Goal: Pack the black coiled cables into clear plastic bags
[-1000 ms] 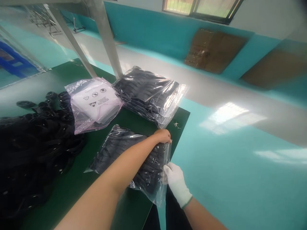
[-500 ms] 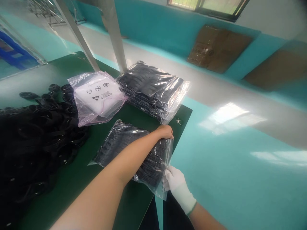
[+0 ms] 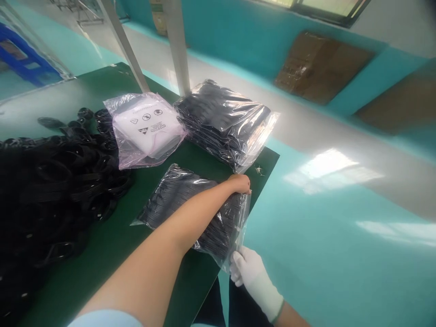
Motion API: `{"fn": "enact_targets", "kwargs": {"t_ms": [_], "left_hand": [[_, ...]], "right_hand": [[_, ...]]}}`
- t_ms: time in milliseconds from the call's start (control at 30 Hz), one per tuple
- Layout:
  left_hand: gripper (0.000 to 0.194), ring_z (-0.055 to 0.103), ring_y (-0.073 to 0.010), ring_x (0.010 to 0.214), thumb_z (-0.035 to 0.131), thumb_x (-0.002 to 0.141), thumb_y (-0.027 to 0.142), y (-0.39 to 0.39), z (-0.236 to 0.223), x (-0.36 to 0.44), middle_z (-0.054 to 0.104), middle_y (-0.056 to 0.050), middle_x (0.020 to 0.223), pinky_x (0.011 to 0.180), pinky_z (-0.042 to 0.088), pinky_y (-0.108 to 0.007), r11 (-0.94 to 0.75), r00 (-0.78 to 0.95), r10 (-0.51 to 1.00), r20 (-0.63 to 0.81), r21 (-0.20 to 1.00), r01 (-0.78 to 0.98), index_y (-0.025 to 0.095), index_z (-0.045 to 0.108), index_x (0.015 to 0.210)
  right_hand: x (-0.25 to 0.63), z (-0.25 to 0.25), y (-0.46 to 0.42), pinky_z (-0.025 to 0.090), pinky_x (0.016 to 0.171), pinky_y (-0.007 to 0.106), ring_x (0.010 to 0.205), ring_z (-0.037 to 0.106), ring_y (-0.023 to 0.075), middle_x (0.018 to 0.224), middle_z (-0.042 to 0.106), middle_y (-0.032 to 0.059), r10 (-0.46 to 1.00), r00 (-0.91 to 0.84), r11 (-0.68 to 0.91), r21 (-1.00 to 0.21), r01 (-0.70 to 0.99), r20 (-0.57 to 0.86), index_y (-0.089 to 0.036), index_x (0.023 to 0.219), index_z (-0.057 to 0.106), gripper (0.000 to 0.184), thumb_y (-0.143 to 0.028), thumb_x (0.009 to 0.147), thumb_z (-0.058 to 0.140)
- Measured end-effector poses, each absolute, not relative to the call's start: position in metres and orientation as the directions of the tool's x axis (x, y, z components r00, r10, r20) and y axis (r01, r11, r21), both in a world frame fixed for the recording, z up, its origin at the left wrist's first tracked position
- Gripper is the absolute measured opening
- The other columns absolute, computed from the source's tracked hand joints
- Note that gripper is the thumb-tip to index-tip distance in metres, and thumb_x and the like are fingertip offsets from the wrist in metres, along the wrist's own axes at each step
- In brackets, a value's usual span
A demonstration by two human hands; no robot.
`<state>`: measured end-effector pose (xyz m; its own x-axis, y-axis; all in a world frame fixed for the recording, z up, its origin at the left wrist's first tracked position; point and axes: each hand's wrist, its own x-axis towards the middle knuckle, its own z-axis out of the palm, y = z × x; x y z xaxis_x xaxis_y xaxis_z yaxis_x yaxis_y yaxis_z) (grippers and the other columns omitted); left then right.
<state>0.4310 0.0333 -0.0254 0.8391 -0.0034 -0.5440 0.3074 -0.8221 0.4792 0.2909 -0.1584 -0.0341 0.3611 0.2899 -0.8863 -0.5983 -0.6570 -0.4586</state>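
A clear plastic bag (image 3: 185,193) packed with rows of black coiled items lies on the green table, its open-end edge toward the table's right side. My left hand (image 3: 241,184), bare, reaches across the bag and is closed on the far corner of that edge. At the near corner my right hand (image 3: 247,268), in a white glove, pinches the same edge of the plastic. My left forearm hides part of the bag's middle. Behind it rests a stack of similar filled bags (image 3: 221,113).
A pinkish bag with white contents and printed warnings (image 3: 145,129) lies beside the stack. Many loose black coils (image 3: 68,181) are heaped at the left on the green table (image 3: 150,277). Metal posts (image 3: 177,50) rise at the back edge. Flattened cardboard (image 3: 323,66) leans by the wall.
My gloved right hand has slid down along the bag's edge to its near corner. My left hand keeps its hold at the far corner. The view has shifted slightly.
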Motion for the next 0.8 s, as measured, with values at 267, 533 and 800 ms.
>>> {"fn": "enact_targets", "kwargs": {"t_ms": [267,533,800], "left_hand": [[0.017,0.058,-0.0187,0.086,0.063,0.063,0.035,0.033,-0.025,0.431,0.067,-0.002,0.089,0.071,0.044,-0.025,-0.803,0.837,-0.003,-0.547,0.5,0.325,0.022,0.068,0.073],[0.016,0.058,-0.0107,0.073,0.06,0.066,0.033,0.047,-0.023,0.43,0.068,0.002,0.079,0.061,0.041,-0.017,-0.745,0.847,-0.114,-0.518,0.61,0.272,0.021,0.069,0.072],[0.018,0.058,-0.0111,0.074,0.06,0.065,0.034,0.048,-0.028,0.429,0.068,0.002,0.079,0.059,0.04,-0.017,-0.734,0.851,-0.088,-0.517,0.612,0.296,0.021,0.068,0.075]], "right_hand": [[0.273,-0.033,-0.172,0.03,0.033,0.018,0.032,0.04,0.0065,0.045,0.045,-0.006,0.347,0.263,-0.737,-0.435,-0.518,-0.9,-0.02,0.07,0.042,0.014,-0.033,0.076,0.044],[0.335,-0.022,-0.169,0.047,0.062,0.026,0.068,0.058,0.015,0.074,0.062,0.003,0.43,0.686,-0.607,-0.75,-0.261,-0.587,-0.019,0.078,0.055,0.022,-0.039,0.074,0.049],[0.422,-0.036,-0.101,0.052,0.057,0.036,0.052,0.058,0.0151,0.063,0.058,0.0024,0.375,0.606,-0.336,-0.713,-0.616,-0.701,-0.014,0.079,0.051,0.028,-0.037,0.064,0.058]]}}
